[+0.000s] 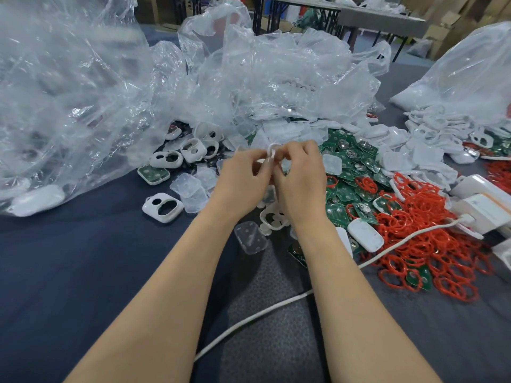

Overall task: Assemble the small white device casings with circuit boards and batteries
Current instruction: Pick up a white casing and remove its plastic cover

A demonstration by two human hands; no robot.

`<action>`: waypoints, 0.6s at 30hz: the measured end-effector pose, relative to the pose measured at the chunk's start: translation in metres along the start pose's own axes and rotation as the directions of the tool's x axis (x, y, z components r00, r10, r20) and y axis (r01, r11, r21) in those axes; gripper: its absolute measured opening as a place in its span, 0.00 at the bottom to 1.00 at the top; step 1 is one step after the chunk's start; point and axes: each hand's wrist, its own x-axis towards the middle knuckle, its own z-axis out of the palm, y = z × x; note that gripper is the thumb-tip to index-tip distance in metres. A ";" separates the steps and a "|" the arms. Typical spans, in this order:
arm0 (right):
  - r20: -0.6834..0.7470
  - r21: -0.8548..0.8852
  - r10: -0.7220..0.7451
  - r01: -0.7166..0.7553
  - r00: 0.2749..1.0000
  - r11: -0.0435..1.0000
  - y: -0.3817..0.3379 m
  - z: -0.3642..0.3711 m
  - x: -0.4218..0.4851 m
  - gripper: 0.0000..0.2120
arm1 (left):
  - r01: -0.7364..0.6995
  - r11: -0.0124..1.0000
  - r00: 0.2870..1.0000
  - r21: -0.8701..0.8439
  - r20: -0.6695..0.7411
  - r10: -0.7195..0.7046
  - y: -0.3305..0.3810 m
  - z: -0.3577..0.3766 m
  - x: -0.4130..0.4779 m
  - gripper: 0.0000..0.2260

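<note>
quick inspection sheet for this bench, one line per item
surface: dark cloth table, back and right covered with parts
job's things: white casings left of the hands; green boards and red rings piled right
clutter: crumpled plastic bags behind; clear covers scattered
grippers: left hand and right hand both pinch a small white part
cables: white cable runs from near edge to white box
surroundings: far tables, cardboard boxes
</note>
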 end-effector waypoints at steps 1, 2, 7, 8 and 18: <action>0.003 0.004 -0.004 0.004 1.000 1.000 0.000 -0.001 0.001 0.06 | -0.015 1.000 1.000 0.015 -0.006 0.015 0.000 0.001 0.000 0.10; 0.012 0.001 -0.017 0.017 1.000 1.000 0.000 -0.001 0.002 0.05 | -0.026 0.999 1.000 0.026 -0.013 0.026 0.000 0.001 0.000 0.10; 0.128 0.029 -0.117 0.114 0.985 0.993 0.000 -0.006 0.002 0.03 | 0.042 0.999 0.995 0.027 -0.087 -0.039 -0.004 -0.002 0.005 0.11; 0.157 0.061 -0.126 0.118 0.980 0.991 0.000 -0.006 0.001 0.04 | 0.073 0.997 0.993 0.006 -0.098 -0.072 -0.005 -0.004 0.006 0.11; 0.074 0.327 0.084 -0.104 0.994 0.939 0.002 -0.019 0.006 0.04 | 0.158 0.923 0.982 -0.351 -0.042 -0.184 -0.001 -0.006 0.007 0.11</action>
